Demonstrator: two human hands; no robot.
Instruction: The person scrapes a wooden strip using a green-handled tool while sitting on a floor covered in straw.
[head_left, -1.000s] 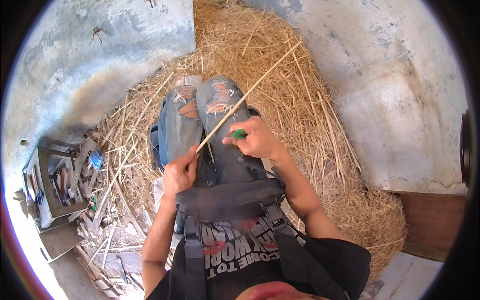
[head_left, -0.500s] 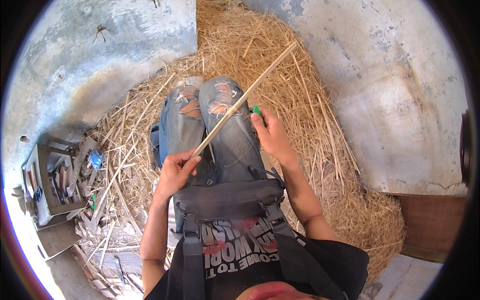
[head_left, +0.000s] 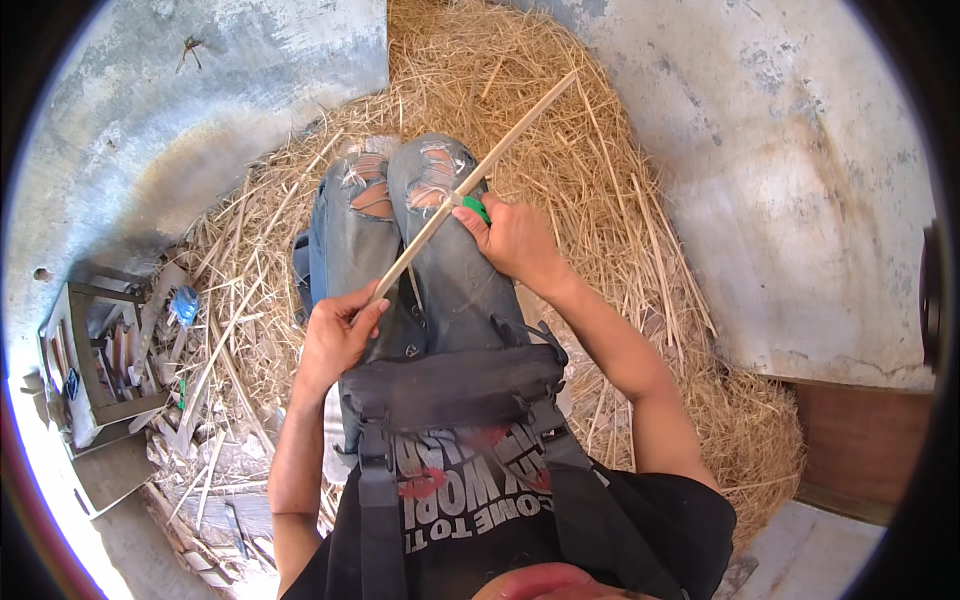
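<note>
A long pale bamboo strip slants across my lap, its far tip reaching up and right over the straw. My left hand pinches its near end between thumb and fingers. Closed around a green-handled knife, my right hand is at the strip's middle, by a raised node. The knife's blade is hard to make out where it meets the strip. Under the strip are my knees in torn jeans.
Straw and shavings cover the floor around me. Concrete walls rise on both sides. At the left stands a wooden box with slats in it, near a crumpled blue plastic piece. A black pouch crosses my waist.
My right hand has moved left with the knife, from beside the strip onto its node. The strip has shifted slightly left, still in my left hand.
</note>
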